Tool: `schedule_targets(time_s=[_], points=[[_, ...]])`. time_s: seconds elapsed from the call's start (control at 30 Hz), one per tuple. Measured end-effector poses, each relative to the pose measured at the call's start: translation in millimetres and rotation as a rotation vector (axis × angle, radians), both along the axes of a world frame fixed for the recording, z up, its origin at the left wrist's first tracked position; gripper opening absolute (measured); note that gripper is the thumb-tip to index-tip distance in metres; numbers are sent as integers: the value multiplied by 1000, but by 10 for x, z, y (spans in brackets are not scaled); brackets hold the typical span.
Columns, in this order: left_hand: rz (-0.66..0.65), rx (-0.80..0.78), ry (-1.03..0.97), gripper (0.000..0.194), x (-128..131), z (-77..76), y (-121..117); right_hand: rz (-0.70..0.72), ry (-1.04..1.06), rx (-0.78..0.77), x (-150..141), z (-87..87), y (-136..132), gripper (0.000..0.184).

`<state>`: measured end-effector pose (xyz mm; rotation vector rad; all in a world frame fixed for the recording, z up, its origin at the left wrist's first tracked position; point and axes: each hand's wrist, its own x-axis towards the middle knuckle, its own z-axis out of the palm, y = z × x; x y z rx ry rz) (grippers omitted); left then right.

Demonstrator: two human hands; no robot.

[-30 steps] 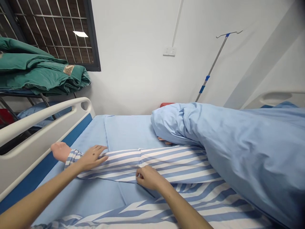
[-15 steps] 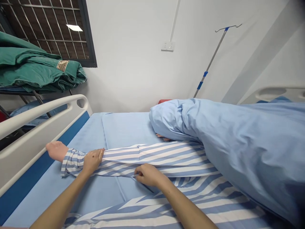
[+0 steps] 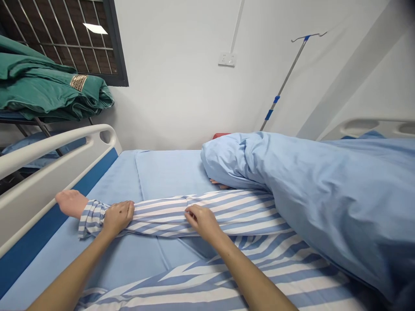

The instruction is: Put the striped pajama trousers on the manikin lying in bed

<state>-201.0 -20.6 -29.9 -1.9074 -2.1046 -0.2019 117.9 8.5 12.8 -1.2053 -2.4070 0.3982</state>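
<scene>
Striped patient garment [image 3: 160, 219], a sleeve or trouser leg, cannot tell which, lies crosswise on the bed directly under both hands. Left hand [image 3: 117, 217] is closed on the fabric just beside the cuff [image 3: 91, 218]; right hand [image 3: 201, 221] sits further along, fingers curled and gripping a fold, with a stretch of stripes between the hands. Bare body part [image 3: 70, 204], hand or foot, pokes out past the cuff near the bed rail [image 3: 48, 147]. Blue sheet [image 3: 168, 172] lies under the garment; blue quilt [image 3: 308, 203] lies bunched beside it on the far side. More striped fabric [image 3: 227, 280] lies nearer the person. Green folded linen [image 3: 42, 82] sits on a rack beyond the rail.
</scene>
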Motion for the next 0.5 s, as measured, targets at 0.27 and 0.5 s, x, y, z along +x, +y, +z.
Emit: schedule_targets(time_s=[0.27,0.5], points=[[-32,72,-33,42,-15,-34,7,-44,-114,265,-301,44,143,24],[-96,190,-38,35,-72,-131,30,-123,-161,130,-801,-58,309,12]])
